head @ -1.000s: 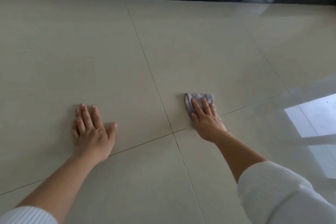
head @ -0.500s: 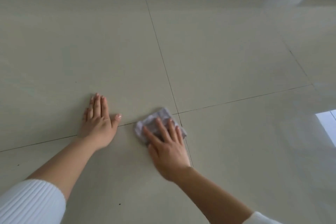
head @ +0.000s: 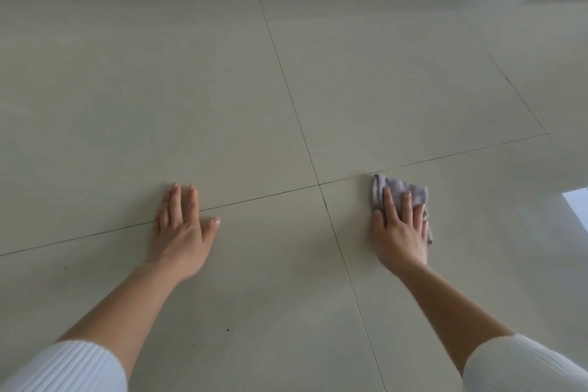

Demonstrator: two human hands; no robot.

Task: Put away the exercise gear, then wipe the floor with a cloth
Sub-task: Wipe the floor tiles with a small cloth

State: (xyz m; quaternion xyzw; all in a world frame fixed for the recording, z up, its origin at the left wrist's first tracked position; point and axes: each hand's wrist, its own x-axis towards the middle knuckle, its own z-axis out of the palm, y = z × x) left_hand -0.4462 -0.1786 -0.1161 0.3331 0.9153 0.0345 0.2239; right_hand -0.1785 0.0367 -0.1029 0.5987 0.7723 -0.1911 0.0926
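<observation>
While wiping with the cloth (head: 401,191) right of centre in the frame, presses down through the right hand (head: 399,232): fingers (head: 388,205) straight and spread flat on top, curled round nothing, pinching nothing. Pins the grey cloth to the floor (head: 222,89) just below the grout line (head: 445,156) crossing the frame, with a bunched edge poking out above and to the right of the fingertips. Rests the left hand (head: 183,232) left of centre as a prop, palm down on bare tile, fingers (head: 176,200) straight, thumb out, holding nothing, well apart from the cloth. Judged to be in the wiping half of the task, with plenty of tile in the upper frame not yet reached.

Risks, offered as judgement only. With flat pressure and no real grip, could slide off the cloth on a fast stroke and leave it behind, or roll it into a lump, smearing rather than wiping. On glossy tile, likely slick once damp, could lose the propping left hand under body weight. Could also miss the small dark specks (head: 228,330) low in the frame beside the left forearm, well apart from the cloth. Cannot tell whether wet or dry cloth, so cannot rule out streaks on so shiny a surface.
</observation>
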